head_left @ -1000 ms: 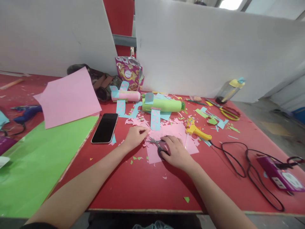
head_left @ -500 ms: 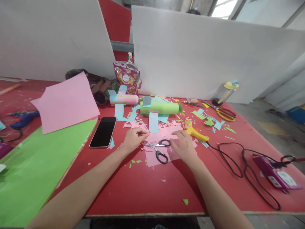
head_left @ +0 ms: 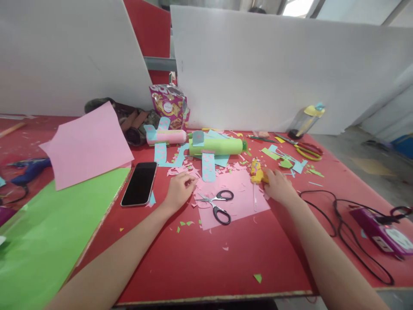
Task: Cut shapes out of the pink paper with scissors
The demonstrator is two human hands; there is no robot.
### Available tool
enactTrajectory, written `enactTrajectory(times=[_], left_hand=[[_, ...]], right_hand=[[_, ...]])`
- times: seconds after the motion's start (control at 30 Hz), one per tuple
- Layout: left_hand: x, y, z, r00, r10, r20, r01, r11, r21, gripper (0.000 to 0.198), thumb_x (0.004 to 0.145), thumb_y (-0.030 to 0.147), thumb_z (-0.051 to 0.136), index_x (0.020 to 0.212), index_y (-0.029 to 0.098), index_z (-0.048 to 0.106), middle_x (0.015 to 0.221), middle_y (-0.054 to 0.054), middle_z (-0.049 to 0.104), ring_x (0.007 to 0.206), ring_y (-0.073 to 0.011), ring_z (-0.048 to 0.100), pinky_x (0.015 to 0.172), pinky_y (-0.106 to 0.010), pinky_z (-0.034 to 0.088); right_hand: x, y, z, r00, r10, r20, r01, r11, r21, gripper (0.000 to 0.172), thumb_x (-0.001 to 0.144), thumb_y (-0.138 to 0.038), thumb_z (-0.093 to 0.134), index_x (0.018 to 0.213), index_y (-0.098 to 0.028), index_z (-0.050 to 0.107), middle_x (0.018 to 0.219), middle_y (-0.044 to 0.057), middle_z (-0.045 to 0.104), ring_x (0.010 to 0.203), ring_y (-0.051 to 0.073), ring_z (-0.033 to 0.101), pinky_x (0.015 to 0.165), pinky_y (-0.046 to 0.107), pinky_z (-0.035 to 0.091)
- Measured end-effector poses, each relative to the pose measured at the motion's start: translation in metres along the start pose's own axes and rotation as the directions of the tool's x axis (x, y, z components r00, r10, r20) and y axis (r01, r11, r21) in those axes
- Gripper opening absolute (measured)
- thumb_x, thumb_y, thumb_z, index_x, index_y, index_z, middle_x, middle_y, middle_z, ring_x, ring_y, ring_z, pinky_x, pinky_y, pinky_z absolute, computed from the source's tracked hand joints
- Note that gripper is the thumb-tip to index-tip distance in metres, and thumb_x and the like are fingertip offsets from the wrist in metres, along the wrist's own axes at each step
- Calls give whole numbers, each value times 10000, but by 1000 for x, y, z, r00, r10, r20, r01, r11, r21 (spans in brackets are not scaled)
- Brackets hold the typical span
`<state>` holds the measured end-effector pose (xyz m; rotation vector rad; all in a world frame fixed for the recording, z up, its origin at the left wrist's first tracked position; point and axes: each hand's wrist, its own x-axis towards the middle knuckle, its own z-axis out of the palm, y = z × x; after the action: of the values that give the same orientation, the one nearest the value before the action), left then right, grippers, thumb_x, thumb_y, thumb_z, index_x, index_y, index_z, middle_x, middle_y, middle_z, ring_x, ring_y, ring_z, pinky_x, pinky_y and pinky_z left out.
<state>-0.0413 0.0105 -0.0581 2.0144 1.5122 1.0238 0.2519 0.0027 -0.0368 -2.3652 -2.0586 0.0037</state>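
Note:
My right hand (head_left: 279,186) is closed around the handle of a yellow glue gun (head_left: 257,173) lying at the right of the pink paper sheet (head_left: 243,209). A clear glue stick (head_left: 254,198) juts from the gun toward me. My left hand (head_left: 180,189) rests at the sheet's left edge, thumb and fingers pinched together; whatever is between them is too small to make out. Open scissors (head_left: 214,200) with black handles lie on the sheet, between the hands. Just behind are a green paper-wrapped bottle (head_left: 222,147) and a pink one (head_left: 169,136), both with blue paper fins.
A phone (head_left: 139,184) lies left of my left hand. Large pink paper (head_left: 88,150) and a green sheet (head_left: 74,232) cover the left side. A black cord (head_left: 342,234) runs to a purple power strip (head_left: 382,228) at right. Red-and-yellow-handled scissors (head_left: 308,151) lie behind it.
My right hand has moved right from the pink sheet onto the glue gun, and the gun has turned. My left hand stays pinched in nearly the same place. The view has shifted slightly.

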Motion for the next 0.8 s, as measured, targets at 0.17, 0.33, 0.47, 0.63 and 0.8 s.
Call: enactTrajectory(times=[0.17,0.33,0.47,0.63,0.8], left_hand=[[1,-4,1,1000,8,-4,-8,1000,25,219,750,249,455,649,153,624,662,-47,601,638,-148,532,629,-254,412],[1,-4,0,999,-28,21,27,999,24,221,744,263,469,669,162,651,662,-33,608,629,-142,534,615,-253,411],[1,-3,-1,997,-77,24,77,997,18,187,715,270,508,646,178,656,658,-16,608,616,-133,530,608,-250,414],[2,-3,-2,992,-124,-17,125,992,16,162,679,288,554,594,167,622,640,-15,579,574,-120,491,577,-247,404],[4,-4,-2,985,-166,-54,167,986,19,156,663,289,569,568,166,580,606,-2,538,562,-116,466,551,-238,391]], right_hand=[[10,11,-11,1000,-30,-6,31,999,20,371,660,-108,481,1029,-128,523,887,144,576,842,284,545,643,344,408],[12,6,-31,989,-9,-146,26,993,114,379,711,-114,404,1087,-119,456,1025,158,537,959,282,495,716,351,396],[14,-10,-40,994,-107,-4,104,960,260,183,684,-156,410,776,-152,568,671,49,592,620,196,555,528,273,403],[12,-35,-40,951,-268,153,177,879,443,118,652,-240,475,675,-168,565,530,-18,537,479,134,513,426,223,374],[8,-46,-31,916,-375,141,234,786,573,119,688,-246,457,717,-188,557,549,-21,543,489,126,512,438,227,399]])
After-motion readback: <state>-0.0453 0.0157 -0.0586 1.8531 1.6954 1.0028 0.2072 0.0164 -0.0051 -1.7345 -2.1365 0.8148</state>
